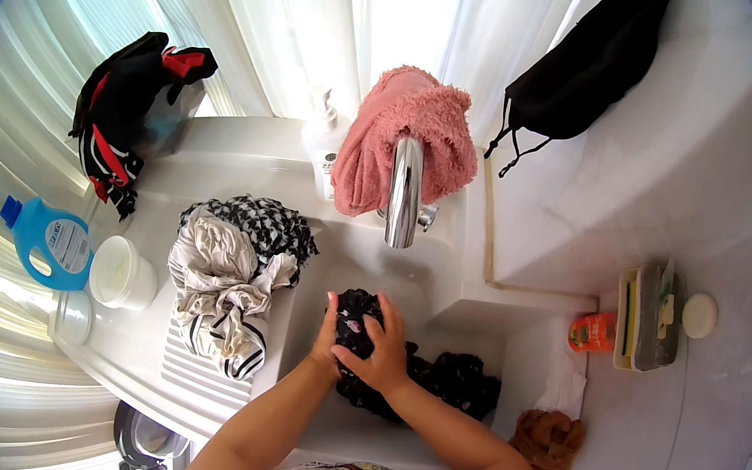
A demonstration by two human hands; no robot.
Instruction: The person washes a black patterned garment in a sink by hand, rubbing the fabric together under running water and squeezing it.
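L hand: left hand (324,344) is cupping the bunched cloth from its left side, ctr of frame
R hand: right hand (388,349) is gripping the same bunch from the right, fingers spreading over it
Blk cloth: black small-print cloth (459,384) is sitting btwn both palms — rest of it is trailing behind the R wrist, lower ctr
Sink: white basin (339,254) is holding the trailing part
Faucet: chrome spout (404,195) is jutting out above the hands, w/ pink terry towel (372,142) draping over its back
Pump bottle: white pump bottle (320,144) is standing just left of the towel
Laundry: cream garment (215,255) is lying on ribbed washboard (200,386), left of ctr; black-and-white patterned cloth (284,229) is touching its upper edge
Far left: blue detergent jug (54,245) is standing nr white tub (123,273)
Upper R: black drawstring pouch (586,62) is hanging — cords dangling
Lower R: brown cloth (547,444) is lying crumpled
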